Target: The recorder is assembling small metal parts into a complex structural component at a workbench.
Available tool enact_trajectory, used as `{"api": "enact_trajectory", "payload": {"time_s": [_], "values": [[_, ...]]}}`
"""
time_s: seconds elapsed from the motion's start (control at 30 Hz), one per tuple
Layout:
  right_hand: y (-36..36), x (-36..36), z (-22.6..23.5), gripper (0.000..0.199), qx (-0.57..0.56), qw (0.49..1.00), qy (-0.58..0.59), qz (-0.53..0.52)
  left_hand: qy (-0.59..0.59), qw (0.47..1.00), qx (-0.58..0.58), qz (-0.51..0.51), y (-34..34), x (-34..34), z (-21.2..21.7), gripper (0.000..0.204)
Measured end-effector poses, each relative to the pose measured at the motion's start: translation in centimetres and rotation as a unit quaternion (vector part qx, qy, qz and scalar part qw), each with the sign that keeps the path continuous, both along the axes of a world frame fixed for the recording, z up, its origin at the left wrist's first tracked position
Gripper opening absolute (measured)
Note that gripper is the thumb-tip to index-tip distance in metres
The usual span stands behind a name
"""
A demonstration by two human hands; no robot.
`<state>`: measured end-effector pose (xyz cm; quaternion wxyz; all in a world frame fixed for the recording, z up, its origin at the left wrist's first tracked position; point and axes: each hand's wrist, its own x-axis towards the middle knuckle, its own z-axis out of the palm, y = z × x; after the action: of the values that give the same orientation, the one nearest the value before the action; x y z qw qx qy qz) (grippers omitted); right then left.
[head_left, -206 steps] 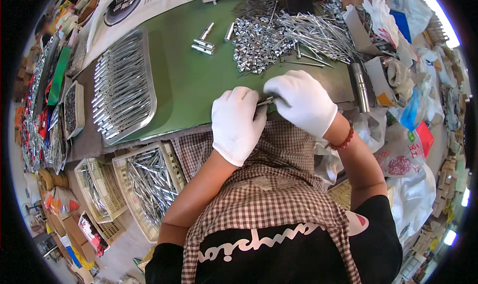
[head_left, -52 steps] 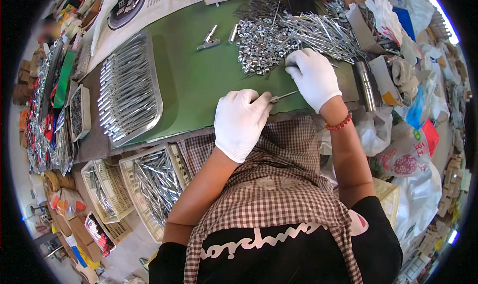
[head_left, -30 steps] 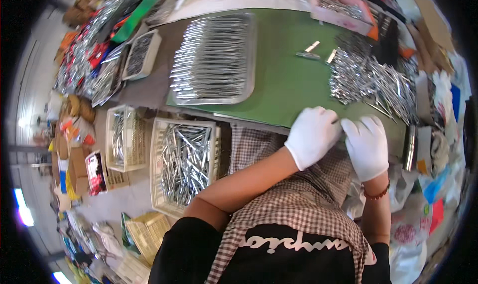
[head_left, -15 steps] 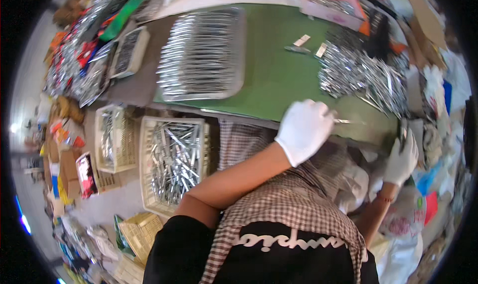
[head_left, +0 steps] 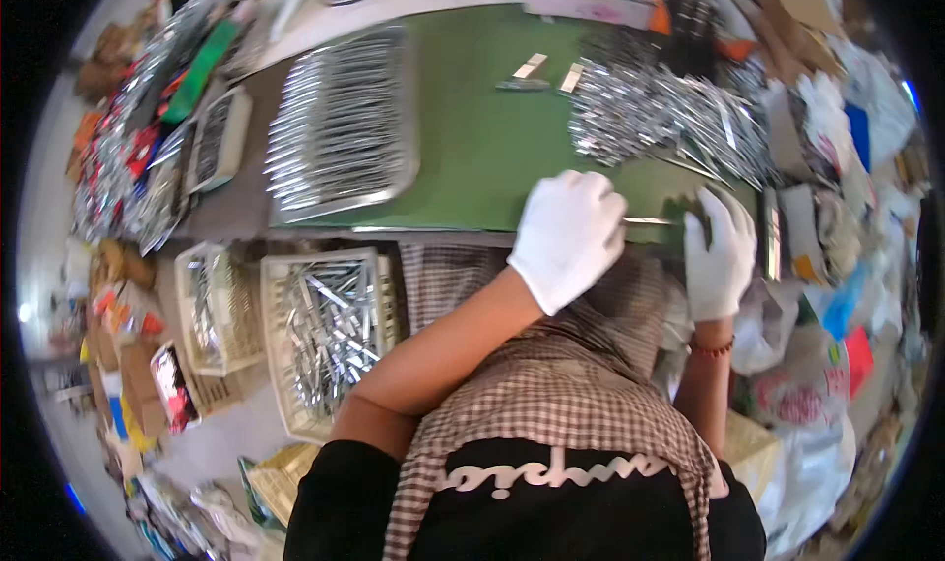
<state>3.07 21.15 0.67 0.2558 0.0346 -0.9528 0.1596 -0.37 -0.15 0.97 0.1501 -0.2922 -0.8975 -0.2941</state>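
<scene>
My left hand (head_left: 569, 241), in a white glove, is closed at the front edge of the green table. From its fingertips a thin silver metal strip (head_left: 647, 220) points to the right. My right hand (head_left: 722, 256), also gloved, is raised just past the strip's far end, fingers apart and with nothing visible in them. Beyond both hands lies a heap of slim silver metal pieces (head_left: 630, 113). Similar pieces fill a clear tray (head_left: 406, 157) in tight rows at the left. Two small pale-faced pieces (head_left: 532, 66) lie between the tray and the heap.
Below the table at left stand a cream crate (head_left: 280, 364) of loose metal pieces and a smaller basket (head_left: 231, 354). A pink box (head_left: 591, 8) sits at the back. An upright metal plate (head_left: 772, 236) is at the table's right end, with plastic bags (head_left: 802, 384) beside it.
My right hand has come from the upright plate at the table's right end leftward, close to the strip. The left hand still grips the strip. The whole view has shifted somewhat.
</scene>
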Motion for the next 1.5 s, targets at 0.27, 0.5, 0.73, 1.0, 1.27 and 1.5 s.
{"api": "enact_trajectory", "payload": {"time_s": [0.27, 0.5, 0.73, 1.0, 1.27, 1.5], "values": [[-1.3, -0.1, -2.8, 0.03, 0.002, 1.0, 0.005, 0.019, 0.114, 0.972, -0.083, 0.19, -18.0, -7.3, 6.1, 0.019], [-1.9, -0.7, -3.4, 0.027, 0.022, 0.999, 0.045, 0.006, -0.08, 0.953, -0.202, 0.209, -28.3, -10.9, 7.5, 0.022], [-1.9, -0.6, -3.2, 0.026, 0.026, 0.998, 0.046, 0.016, -0.099, 0.952, -0.224, 0.183, -28.9, -11.2, 7.7, 0.022], [-2.0, -0.2, -2.7, 0.024, 0.031, 0.998, 0.046, 0.017, 0.04, 0.937, -0.289, 0.19, -23.3, -10.3, 7.9, 0.02], [-2.2, -0.1, -1.7, 0.021, -0.026, 0.998, 0.054, 0.029, 0.045, 0.955, -0.292, 0.02, -7.3, -11.8, 3.7, 0.016], [2.1, -2.2, 0.0, 0.012, 0.006, 0.992, 0.115, -0.048, 0.05, 0.96, -0.264, 0.076, -5.3, -12.7, 1.5, 0.016]]}}
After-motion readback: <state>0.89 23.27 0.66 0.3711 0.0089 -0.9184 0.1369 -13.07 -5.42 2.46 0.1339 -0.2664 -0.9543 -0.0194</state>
